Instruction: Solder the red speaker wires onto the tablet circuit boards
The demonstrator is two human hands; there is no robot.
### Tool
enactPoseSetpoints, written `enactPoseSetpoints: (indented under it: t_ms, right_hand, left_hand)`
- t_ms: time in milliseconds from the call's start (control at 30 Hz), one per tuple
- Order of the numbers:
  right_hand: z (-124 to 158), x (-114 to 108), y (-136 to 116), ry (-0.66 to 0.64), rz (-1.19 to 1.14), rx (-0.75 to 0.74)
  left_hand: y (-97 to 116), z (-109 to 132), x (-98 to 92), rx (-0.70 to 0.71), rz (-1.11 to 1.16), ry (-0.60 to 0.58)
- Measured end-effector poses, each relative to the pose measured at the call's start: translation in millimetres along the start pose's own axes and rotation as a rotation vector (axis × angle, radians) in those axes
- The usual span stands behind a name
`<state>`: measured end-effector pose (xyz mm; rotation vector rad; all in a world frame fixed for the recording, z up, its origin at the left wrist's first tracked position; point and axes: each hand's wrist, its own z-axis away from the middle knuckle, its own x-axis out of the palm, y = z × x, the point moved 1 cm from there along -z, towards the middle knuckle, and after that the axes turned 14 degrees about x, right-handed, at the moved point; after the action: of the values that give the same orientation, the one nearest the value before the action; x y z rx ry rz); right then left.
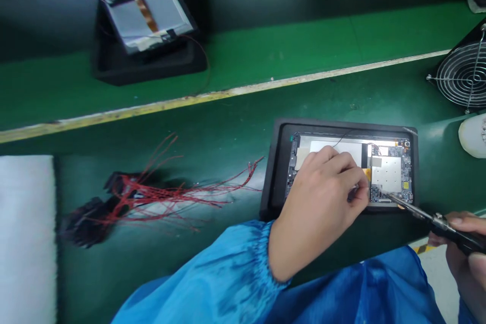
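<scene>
An opened tablet (386, 174) with its circuit board and metal shield exposed lies in a black foam tray (274, 162). My left hand (322, 187) rests over the tablet's middle, fingers curled and pinched together near the board's edge; whatever they hold is hidden. From the lower right, my right hand (465, 243) grips a soldering iron (425, 215), whose tip meets the lower left part of the board or hovers just above it. A thin dark wire crosses the tablet's upper part, behind my left hand.
Left of the tray lies a bundle of red wires (178, 196) with black parts (89, 220). Another opened tablet (148, 10) sits tilted on a black foam tray (148, 68) on the raised ledge. A fan with a wire guard (465, 78) stands at right, a white pad (26, 238) at left.
</scene>
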<state>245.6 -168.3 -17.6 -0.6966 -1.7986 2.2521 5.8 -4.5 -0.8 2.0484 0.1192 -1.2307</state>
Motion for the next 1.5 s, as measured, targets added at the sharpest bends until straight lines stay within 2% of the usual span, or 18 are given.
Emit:
enactPoseSetpoints:
  t_ms: [67,133,233,300,400,433,500,600,667,767,900,1000,1067,1233,1300,1400,1500]
  right_hand:
    - [-6.8,14.7,-4.4,0.033,-0.116,-0.026]
    - [-16.1,33.2,-7.5,0.06,-0.284,-0.036]
    - [-30.9,61.4,-8.7,0.084,-0.473,0.02]
    - [-38.7,76.5,-8.1,0.112,-0.521,0.051]
    - [-46.7,91.3,-5.7,0.137,-0.563,0.056]
    - [-49.0,94.0,-4.4,0.149,-0.579,0.053]
    - [-54.5,97.0,-1.5,0.172,-0.611,0.043]
    - [-64.7,96.4,3.0,0.214,-0.665,0.011]
    - [-71.0,94.3,6.1,0.245,-0.7,-0.022]
    - [-77.9,92.3,12.0,0.264,-0.736,-0.071]
    - [-85.3,93.8,24.7,0.225,-0.752,-0.132]
    - [-93.6,95.2,37.9,0.173,-0.747,-0.165]
    - [-100.1,95.9,47.4,0.144,-0.742,-0.17]
    - [-108.5,101.1,62.6,0.107,-0.747,-0.114]
    - [-106.4,103.8,61.8,0.101,-0.753,-0.076]
    - [-99.4,106.1,55.1,0.097,-0.755,-0.025]
    - [-93.7,106.1,48.1,0.094,-0.745,0.009]
  left_hand:
    - [-3.7,4.6,-11.5,0.015,0.01,0.004]
    - [-14.7,16.0,-31.1,-0.01,-0.007,0.039]
    - [-43.4,42.0,-63.8,-0.218,-0.169,0.1]
    - [-61.6,58.1,-75.0,-0.39,-0.219,0.08]
    - [-73.3,70.3,-66.6,-0.511,-0.085,0.028]
    - [-73.7,70.7,-59.5,-0.519,-0.044,0.054]
    - [-75.0,66.6,-44.6,-0.544,0.048,0.191]
    - [-91.5,48.9,-29.3,-0.631,0.237,0.429]
    - [-114.9,26.6,-26.8,-0.658,0.269,0.516]
    - [-159.9,-21.6,-32.7,-0.647,0.174,0.615]
    - [-212.7,-83.1,-50.4,-0.63,0.042,0.683]
    - [-234.7,-96.4,-71.6,-0.652,-0.045,0.66]
    - [-243.5,-85.0,-91.7,-0.703,-0.1,0.646]
    - [-265.2,-24.0,-152.3,-0.905,-0.206,0.662]
    - [-274.4,-4.7,-169.5,-0.965,-0.206,0.651]
    - [-285.1,9.6,-180.1,-1.009,-0.18,0.629]
    - [-289.7,11.4,-178.0,-0.999,-0.151,0.632]
